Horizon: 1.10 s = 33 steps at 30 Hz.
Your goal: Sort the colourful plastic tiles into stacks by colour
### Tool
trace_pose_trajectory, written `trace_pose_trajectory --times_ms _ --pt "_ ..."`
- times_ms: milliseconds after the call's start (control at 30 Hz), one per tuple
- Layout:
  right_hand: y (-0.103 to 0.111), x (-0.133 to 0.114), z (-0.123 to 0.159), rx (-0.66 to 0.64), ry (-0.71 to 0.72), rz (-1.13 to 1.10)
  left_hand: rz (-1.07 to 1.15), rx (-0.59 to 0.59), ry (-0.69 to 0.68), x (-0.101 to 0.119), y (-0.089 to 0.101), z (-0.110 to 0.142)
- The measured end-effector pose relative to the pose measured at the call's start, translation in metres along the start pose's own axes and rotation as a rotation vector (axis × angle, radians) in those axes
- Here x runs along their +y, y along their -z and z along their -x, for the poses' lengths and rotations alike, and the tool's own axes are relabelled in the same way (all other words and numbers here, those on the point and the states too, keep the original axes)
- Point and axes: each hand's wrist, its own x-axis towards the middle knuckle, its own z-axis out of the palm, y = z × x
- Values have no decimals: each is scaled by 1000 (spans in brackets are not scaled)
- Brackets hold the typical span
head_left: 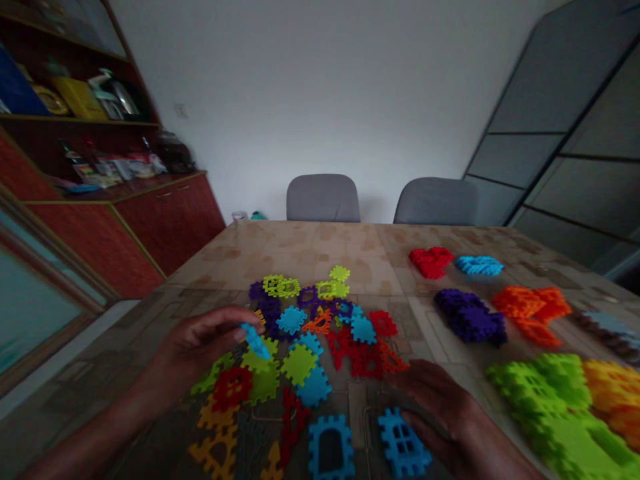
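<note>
Pinching a small blue piece (257, 342), the fingers of the left hand (193, 340) hold it above the loose, mixed-colour pieces in the lower middle of the frame. The right hand (445, 400) has its fingers parted, beside a blue window piece (397, 433) and an orange piece (391, 358); whether they touch either, I cannot tell. On the surface (350, 247), at the right of the frame, pieces lie grouped by colour: a red pile (431, 262), a blue pile (480, 265), a purple pile (473, 319), an orange pile (533, 310) and a green pile (555, 400). The scatter in the middle looks ungrouped, its colours overlapping.
</note>
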Motion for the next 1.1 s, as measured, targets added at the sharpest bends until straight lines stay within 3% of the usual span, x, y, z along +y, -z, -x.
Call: trace_pose_trajectory --times_ms 167,333,500,600,700,833,933,1100 --pt "3 -11 3 46 -24 -121 556 -353 -221 38 -68 -1" --pt "1 -20 9 26 -130 -401 508 -459 -384 62 -99 -7" --pt "-9 -27 6 19 -305 -963 493 -578 -458 70 -111 -16" --pt "-11 -29 2 -11 -361 -1123 494 -646 -518 78 -120 -22" --pt "-3 -25 -1 9 -401 -1211 490 -595 -537 86 -126 -28" --pt "9 -11 3 129 -461 -1189 362 -429 -475 90 -119 -23" --pt "3 -3 13 168 -519 -1079 154 -427 -463 87 -108 -7" --pt "-19 -7 28 118 -598 -912 -90 -450 -552 75 -102 20"
